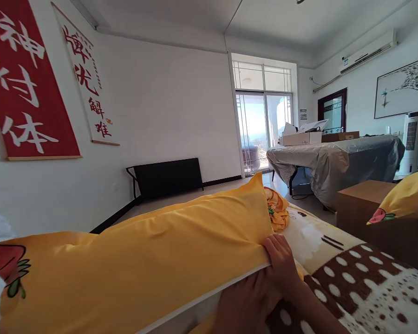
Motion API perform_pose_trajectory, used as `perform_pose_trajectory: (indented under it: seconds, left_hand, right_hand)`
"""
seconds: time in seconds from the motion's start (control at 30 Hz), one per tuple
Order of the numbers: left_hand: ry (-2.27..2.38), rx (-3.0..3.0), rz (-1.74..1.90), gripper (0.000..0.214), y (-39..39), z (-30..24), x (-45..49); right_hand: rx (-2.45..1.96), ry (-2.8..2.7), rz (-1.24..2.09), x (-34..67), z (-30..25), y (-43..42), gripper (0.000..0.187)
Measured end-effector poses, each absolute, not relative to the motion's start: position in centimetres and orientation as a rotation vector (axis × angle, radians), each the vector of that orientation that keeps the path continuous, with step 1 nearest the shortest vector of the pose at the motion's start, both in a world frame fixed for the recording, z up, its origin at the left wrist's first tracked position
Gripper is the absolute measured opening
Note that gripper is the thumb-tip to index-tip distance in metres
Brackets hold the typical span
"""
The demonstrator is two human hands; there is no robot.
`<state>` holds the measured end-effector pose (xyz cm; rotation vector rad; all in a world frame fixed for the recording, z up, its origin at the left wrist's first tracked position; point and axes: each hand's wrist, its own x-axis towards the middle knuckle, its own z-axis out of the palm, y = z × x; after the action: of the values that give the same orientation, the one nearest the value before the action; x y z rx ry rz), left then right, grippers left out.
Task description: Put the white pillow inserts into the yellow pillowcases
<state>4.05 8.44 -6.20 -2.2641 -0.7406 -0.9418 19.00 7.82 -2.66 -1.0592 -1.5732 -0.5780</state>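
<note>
A long yellow pillowcase (181, 236), plump as if filled, lies across the bed in front of me. A red and green printed motif marks its left end, and a pale edge strip runs along its near side. At the near right corner my right hand (282, 257) is closed on the fabric, fingers bent over the edge. Just below and to the left, in shadow, my left hand (242, 297) has its fingers curled up against the same edge. The underside of that edge and what the left fingertips pinch are partly hidden.
Under the pillowcase lies a brown and cream patterned blanket (348, 273), with a bunched orange cloth (277, 211) beyond. Another yellow pillow (409, 195) rests on a brown box (365, 192) at right. Farther back stand a plastic-covered table (334, 157) and a black folded frame (167, 178).
</note>
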Motion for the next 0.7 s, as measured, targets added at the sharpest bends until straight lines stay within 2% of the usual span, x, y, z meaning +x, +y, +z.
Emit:
perform_pose_trajectory:
  seconds: [0.2,0.33,0.47,0.6,0.7]
  left_hand:
    - [-1.138,-2.288,-0.879,0.044,11.4,-4.5,4.0]
    - [-1.102,-2.394,-0.867,0.046,12.8,-3.6,3.8]
    - [-1.100,-2.453,-0.767,0.037,13.4,-3.7,3.4]
    - [-1.162,-2.460,-0.739,0.033,12.2,-3.6,3.5]
    - [-1.035,-2.432,-0.738,0.037,10.0,-3.3,2.3]
  right_hand:
    - [-1.131,-1.692,-0.530,19.8,-3.5,9.3,0.017]
    - [-1.167,-1.693,-0.398,19.1,-4.2,9.7,0.016]
    - [-1.113,-1.716,-0.320,18.3,-4.3,9.4,0.014]
    - [-1.113,-1.653,-0.271,18.2,-4.1,9.3,0.015]
    - [-1.095,-1.612,-0.235,18.5,-3.9,9.4,0.016]
